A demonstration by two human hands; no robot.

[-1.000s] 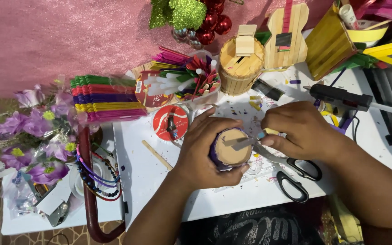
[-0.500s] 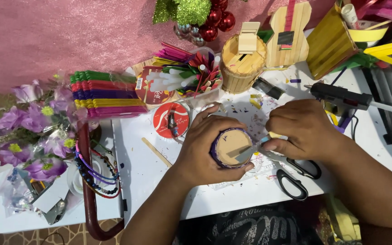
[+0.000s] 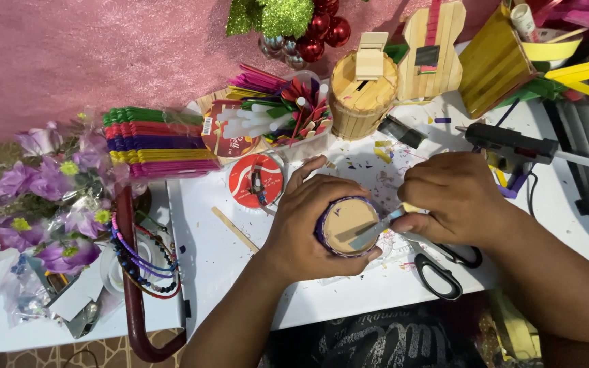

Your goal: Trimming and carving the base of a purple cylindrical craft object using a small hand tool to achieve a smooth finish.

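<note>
Left hand [image 3: 308, 228] is wrapped around a small round cardboard container [image 3: 344, 225] with a purple rim, sitting dead center on the white table [image 3: 219, 272], while the right hand [image 3: 455, 197] at 3 o'clock pinches a thin stick [image 3: 376, 229] whose tip rests on the container's flat top. Black scissors [image 3: 444, 269] lie at 4 o'clock just under the right hand, a glue gun [image 3: 512, 144] at 2 o'clock, a red tape roll [image 3: 257, 180] at 10.
</note>
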